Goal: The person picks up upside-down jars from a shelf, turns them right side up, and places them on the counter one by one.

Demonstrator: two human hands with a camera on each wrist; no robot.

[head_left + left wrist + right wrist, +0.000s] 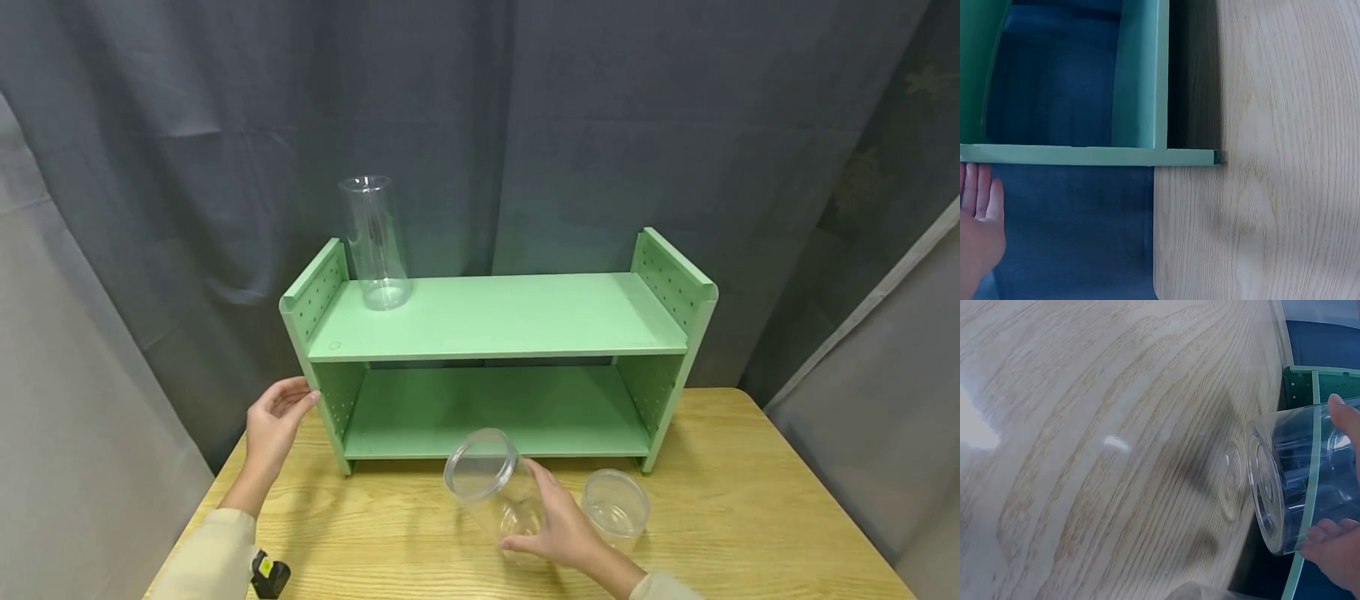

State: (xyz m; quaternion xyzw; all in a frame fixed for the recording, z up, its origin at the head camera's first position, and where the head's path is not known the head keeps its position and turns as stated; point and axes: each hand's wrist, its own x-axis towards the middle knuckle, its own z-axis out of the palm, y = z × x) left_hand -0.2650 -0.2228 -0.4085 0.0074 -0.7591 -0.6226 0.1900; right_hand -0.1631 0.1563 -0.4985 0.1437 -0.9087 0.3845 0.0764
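My right hand (558,521) grips a clear plastic jar (480,479) round its side, thumb on one side and fingers on the other. The jar tilts, its round rim toward the upper left in the head view. Its ridged base (1266,487) shows in the right wrist view, held over the tabletop. At the left end of a green two-tier shelf (495,317), my left hand (273,425) has its fingertips at the outer face of the side panel (1079,155). A shorter clear container (617,504) stands on the table, right beside my right hand.
A tall clear cylinder (375,242) stands upright at the left of the upper tier. The shelf's lower tier (495,408) sits just above the wooden table (742,492). Grey curtains (600,125) hang behind and at both sides.
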